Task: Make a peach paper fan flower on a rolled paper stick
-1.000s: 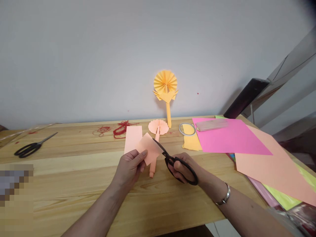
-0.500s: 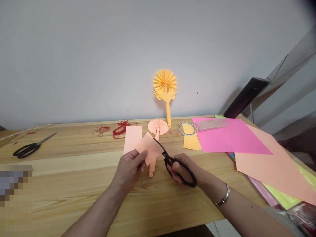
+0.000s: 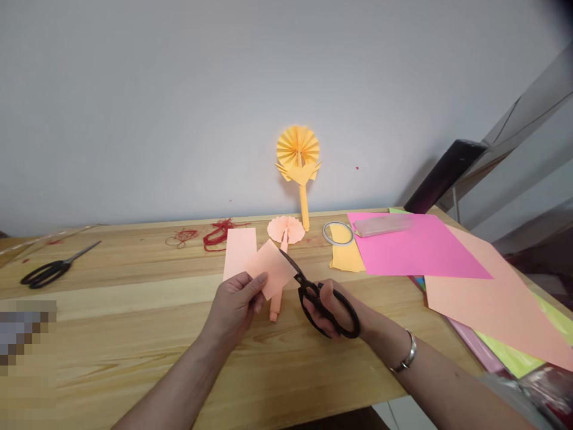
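Between the thumb and fingers of my left hand [image 3: 239,298] is a small peach piece of paper [image 3: 272,267], held tilted above the table. My right hand [image 3: 331,307] grips black-handled scissors [image 3: 308,289] through the loops, their blades at the paper's right edge. Under the paper lies a peach paper fan [image 3: 286,230] with a rolled paper handle, partly hidden. A peach paper strip [image 3: 240,251] rests just behind my left hand. Farther back, a finished-looking yellow paper fan [image 3: 298,149] leans against the wall.
Red thread [image 3: 219,234] lies behind the strip. A second pair of scissors [image 3: 51,272] is at the left. On the right are a tape roll [image 3: 339,234], yellow paper [image 3: 347,257], a pink sheet [image 3: 425,251] and peach sheets [image 3: 483,298]. A black cylinder [image 3: 443,176] stands tilted behind them.
The scissors' handles have spread slightly, with my right thumb lifting and the loop shifting right. My left hand and the paper stay almost in place.
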The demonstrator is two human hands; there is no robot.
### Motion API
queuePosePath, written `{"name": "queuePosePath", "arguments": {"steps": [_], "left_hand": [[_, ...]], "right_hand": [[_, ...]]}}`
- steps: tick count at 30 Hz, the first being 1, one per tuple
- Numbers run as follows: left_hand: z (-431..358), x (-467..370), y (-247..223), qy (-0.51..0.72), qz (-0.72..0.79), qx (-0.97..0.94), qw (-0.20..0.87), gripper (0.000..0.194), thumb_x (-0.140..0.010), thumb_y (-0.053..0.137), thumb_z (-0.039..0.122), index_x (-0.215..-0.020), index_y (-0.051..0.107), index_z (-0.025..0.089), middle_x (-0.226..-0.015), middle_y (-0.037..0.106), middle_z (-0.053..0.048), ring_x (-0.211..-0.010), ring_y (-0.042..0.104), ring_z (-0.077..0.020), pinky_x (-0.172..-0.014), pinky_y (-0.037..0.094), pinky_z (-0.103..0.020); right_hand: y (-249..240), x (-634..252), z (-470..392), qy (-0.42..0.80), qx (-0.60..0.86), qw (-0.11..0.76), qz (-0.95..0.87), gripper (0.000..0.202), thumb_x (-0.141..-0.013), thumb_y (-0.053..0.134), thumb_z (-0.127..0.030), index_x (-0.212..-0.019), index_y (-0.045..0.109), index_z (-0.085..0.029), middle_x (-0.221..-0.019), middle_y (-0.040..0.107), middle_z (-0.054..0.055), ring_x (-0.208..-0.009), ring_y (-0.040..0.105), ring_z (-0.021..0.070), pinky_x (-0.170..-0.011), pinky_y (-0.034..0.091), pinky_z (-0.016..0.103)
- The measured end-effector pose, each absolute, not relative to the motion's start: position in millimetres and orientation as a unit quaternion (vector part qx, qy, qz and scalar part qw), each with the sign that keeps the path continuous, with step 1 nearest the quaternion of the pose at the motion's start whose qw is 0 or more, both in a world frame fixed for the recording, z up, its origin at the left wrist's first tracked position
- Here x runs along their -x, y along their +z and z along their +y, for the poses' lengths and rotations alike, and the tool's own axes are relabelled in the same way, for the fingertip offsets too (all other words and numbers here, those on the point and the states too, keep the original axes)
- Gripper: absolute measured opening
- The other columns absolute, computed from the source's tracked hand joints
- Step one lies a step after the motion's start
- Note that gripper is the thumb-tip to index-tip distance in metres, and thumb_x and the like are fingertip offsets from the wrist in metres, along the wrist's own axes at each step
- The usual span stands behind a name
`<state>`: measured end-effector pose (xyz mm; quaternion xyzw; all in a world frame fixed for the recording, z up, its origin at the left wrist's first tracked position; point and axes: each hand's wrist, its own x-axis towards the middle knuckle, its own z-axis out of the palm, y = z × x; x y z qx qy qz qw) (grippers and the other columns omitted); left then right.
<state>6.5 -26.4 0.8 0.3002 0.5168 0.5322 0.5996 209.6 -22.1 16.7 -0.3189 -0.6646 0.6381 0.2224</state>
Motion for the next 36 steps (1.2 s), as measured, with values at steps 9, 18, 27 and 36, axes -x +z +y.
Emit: {"name": "queuePosePath", "arguments": {"steps": [9,18,27,36], "left_hand": [[-26.5,-7.1,1.9,0.528,0.52,-0.303,0.599,0.032,-0.066,0.072,0.031,-0.05,0.05,0.015,-0.034,0.045,0.006,-0.032,0.035,-0.0025,-0.036,0.021,-0.015],[-26.7,-6.2,-1.6,0.521,0.517,-0.325,0.596,0.032,-0.07,0.069,0.028,-0.048,0.049,0.015,-0.032,0.045,0.005,-0.031,0.035,-0.003,-0.038,0.021,-0.016],[-28.8,-6.6,-2.8,0.505,0.509,-0.344,0.606,0.031,-0.074,0.065,0.027,-0.049,0.051,0.016,-0.032,0.047,0.004,-0.03,0.036,-0.0037,-0.037,0.021,-0.017],[-29.6,-8.8,-1.3,0.505,0.508,-0.345,0.606,0.03,-0.074,0.066,0.028,-0.05,0.051,0.016,-0.031,0.046,0.005,-0.03,0.036,-0.0039,-0.037,0.023,-0.017]], "right_hand": [[5.3,-210.4,-20.1,0.669,0.273,0.246,-0.646,0.07,-0.074,0.014,-0.079,-0.071,0.044,-0.016,-0.042,0.037,-0.006,-0.032,0.033,0.0058,-0.034,0.027,0.018],[13.6,-214.3,-20.6,0.671,0.275,0.228,-0.65,0.069,-0.078,0.013,-0.075,-0.076,0.046,-0.015,-0.046,0.038,-0.006,-0.036,0.034,0.006,-0.037,0.028,0.019],[-0.5,-211.1,-19.4,0.676,0.276,0.256,-0.633,0.069,-0.077,0.014,-0.077,-0.074,0.046,-0.016,-0.042,0.038,-0.007,-0.031,0.034,0.0059,-0.033,0.027,0.018],[12.2,-205.6,-19.9,0.636,0.298,0.256,-0.664,0.068,-0.077,0.016,-0.077,-0.069,0.045,-0.016,-0.038,0.04,-0.006,-0.031,0.036,0.0063,-0.037,0.03,0.019]]}}
